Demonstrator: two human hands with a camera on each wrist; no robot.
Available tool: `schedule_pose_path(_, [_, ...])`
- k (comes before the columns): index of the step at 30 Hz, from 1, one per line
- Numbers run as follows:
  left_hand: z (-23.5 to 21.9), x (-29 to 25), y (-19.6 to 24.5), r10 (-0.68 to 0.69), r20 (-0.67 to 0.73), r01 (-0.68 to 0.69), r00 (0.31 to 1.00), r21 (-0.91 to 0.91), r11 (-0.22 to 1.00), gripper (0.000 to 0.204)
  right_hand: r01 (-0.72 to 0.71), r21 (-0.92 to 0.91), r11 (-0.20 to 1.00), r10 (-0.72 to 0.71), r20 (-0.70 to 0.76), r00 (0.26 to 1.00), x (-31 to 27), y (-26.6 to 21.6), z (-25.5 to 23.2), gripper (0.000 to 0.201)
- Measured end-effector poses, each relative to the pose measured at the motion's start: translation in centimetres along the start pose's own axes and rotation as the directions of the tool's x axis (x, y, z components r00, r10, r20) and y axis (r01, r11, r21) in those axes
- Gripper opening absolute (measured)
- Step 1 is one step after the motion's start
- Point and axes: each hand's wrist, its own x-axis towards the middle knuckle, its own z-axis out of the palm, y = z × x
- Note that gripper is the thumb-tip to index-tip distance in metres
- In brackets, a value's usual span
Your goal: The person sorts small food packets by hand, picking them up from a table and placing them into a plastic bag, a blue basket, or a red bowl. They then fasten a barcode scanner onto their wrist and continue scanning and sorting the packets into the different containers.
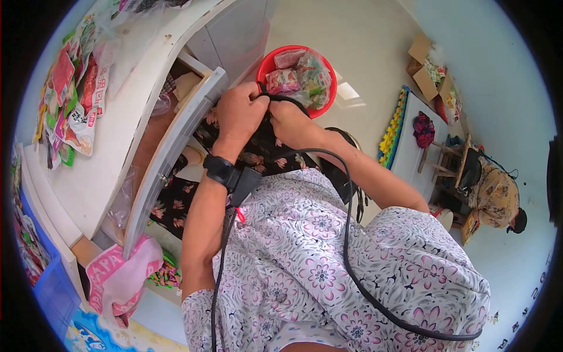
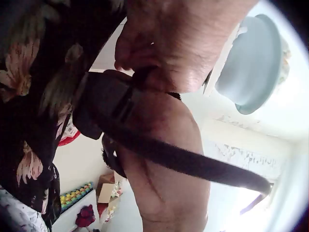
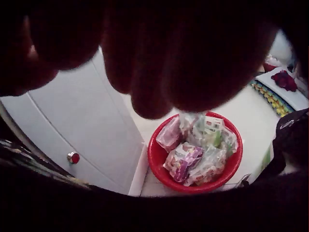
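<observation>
Both hands meet above the dark floral cloth [image 1: 252,149], touching at the knuckles in the head view. Between them, my left hand [image 1: 240,117] grips a black strap [image 1: 293,101], its fingers curled. Close against it, my right hand [image 1: 299,128] is curled too and holds the strap, though its fingertips are hidden. In the left wrist view, a black buckle [image 2: 111,99] lies between the hands, and the strap [image 2: 193,166] runs across the back of my right hand [image 2: 164,125] to a loose end. Dark, blurred fingers [image 3: 145,63] fill the top of the right wrist view.
Behind the hands, a red basin [image 1: 332,97] holds plastic packets. An open drawer [image 1: 170,158] and a white counter [image 1: 135,88] with packets [image 1: 88,88] lie to the left. Black cable [image 1: 347,234] crosses the lap. Another person [image 1: 495,193] bends at the far right.
</observation>
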Motion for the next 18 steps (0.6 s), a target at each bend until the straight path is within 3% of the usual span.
schedule_pose_path(4, [-1.1, 0.6, 0.0, -0.061, 0.083, 0.061, 0.995, 0.006, 0.998, 0.02, 0.087, -0.051, 0.995, -0.088, -0.022, 0.996, -0.1, -0.2, -0.2, 0.017])
schedule_pose_path(7, [-1.3, 1.5, -0.3, -0.079, 0.2, 0.079, 0.977, 0.007, 0.997, 0.023, 0.358, 0.01, 0.934, -0.355, -0.099, 0.93, 1.0, 2.3, -0.3, 0.02])
schedule_pose_path(8, [-1.4, 1.7, -0.5, -0.083, 0.246, 0.087, 0.966, -0.006, 0.996, 0.024, 0.394, -0.025, 0.919, -0.394, -0.054, 0.917, 1.0, 3.2, -1.1, 0.021])
schedule_pose_path(10, [-2.7, 1.7, 0.8, -0.219, 0.41, 0.347, 0.885, -0.269, 0.899, 0.029, 0.47, -0.092, 0.878, -0.468, 0.043, 0.883, 0.7, 4.4, -3.1, 0.022])
schedule_pose_path(11, [-3.2, 1.8, 1.5, -0.254, 0.502, 0.471, 0.827, -0.371, 0.8, 0.033, 0.222, 0.415, 0.882, -0.221, -0.052, 0.974, 0.6, 4.4, -2.9, 0.024])
schedule_pose_path(12, [-3.8, 1.8, 1.3, -0.201, 0.541, 0.472, 0.817, -0.427, 0.771, 0.051, -0.027, 0.816, 0.577, 0.054, -0.005, 0.999, 0.4, 4.5, -2.5, 0.026])
schedule_pose_path(13, [-3.3, 1.6, 1.0, -0.141, 0.422, 0.332, 0.896, -0.422, 0.843, 0.052, -0.195, 0.979, 0.065, 0.262, 0.172, 0.95, 0.5, 4.6, -2.1, 0.028])
schedule_pose_path(14, [-2.4, 0.8, 0.3, -0.071, 0.298, 0.191, 0.952, -0.394, 0.899, 0.053, -0.096, 0.993, 0.066, 0.3, 0.073, 0.951, 0.7, 4.8, -1.8, 0.033])
schedule_pose_path(15, [-2.0, 0.0, 0.0, 0.01, 0.175, 0.051, 0.985, -0.341, 0.939, 0.054, -0.037, 0.999, -0.008, 0.3, 0.038, 0.953, 1.2, 5.0, -1.3, 0.033])
schedule_pose_path(16, [-2.0, -0.9, 0.9, -0.057, 0.183, 0.122, 0.981, -0.37, 0.921, 0.062, 0.023, 0.996, -0.085, 0.3, 0.003, 0.954, 1.8, 5.2, -0.9, 0.033])
schedule_pose_path(17, [-2.1, -1.6, 1.0, 0.008, 0.134, 0.036, 0.991, -0.318, 0.947, 0.066, 0.085, 0.983, -0.16, 0.304, -0.033, 0.952, 2.3, 5.6, -0.7, 0.033])
schedule_pose_path(18, [-2.0, -2.3, 1.1, 0.077, 0.091, -0.051, 0.993, -0.263, 0.964, 0.071, 0.018, 0.998, -0.058, 0.159, -0.008, 0.987, 2.3, 6.3, -0.5, 0.042])
